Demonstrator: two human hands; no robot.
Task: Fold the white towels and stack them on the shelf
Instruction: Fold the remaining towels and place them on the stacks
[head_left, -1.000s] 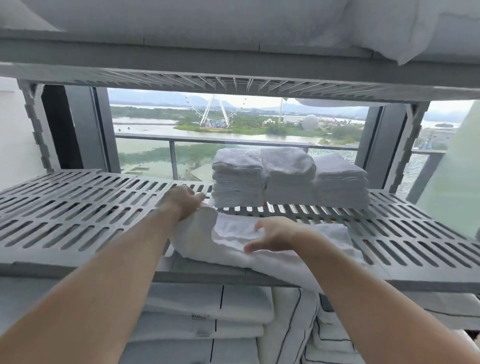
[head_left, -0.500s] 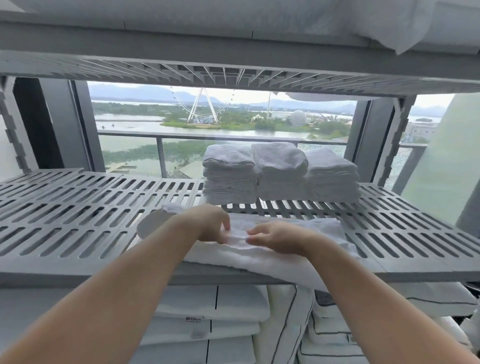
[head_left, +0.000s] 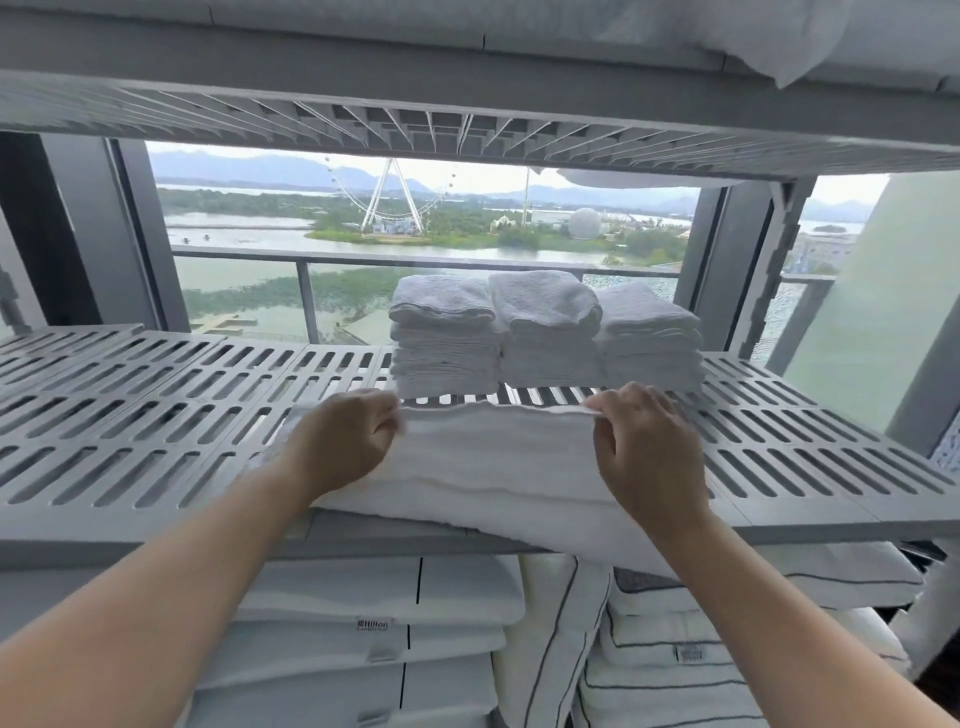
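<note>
Folding is under way: the left hand (head_left: 345, 441) and right hand (head_left: 641, 441) each pinch a far corner of the towel (head_left: 493, 467) on the shelf (head_left: 130, 415); next, seemingly, another fold; then onto the stacks (head_left: 545, 338).

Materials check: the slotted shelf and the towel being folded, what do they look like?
The shelf looks like matte grey moulded plastic, going by its uniform slots and panel seams; painted metal isn't ruled out. The towel is probably white cotton terry: soft nap, and it drapes limply over the shelf's front edge.
</note>
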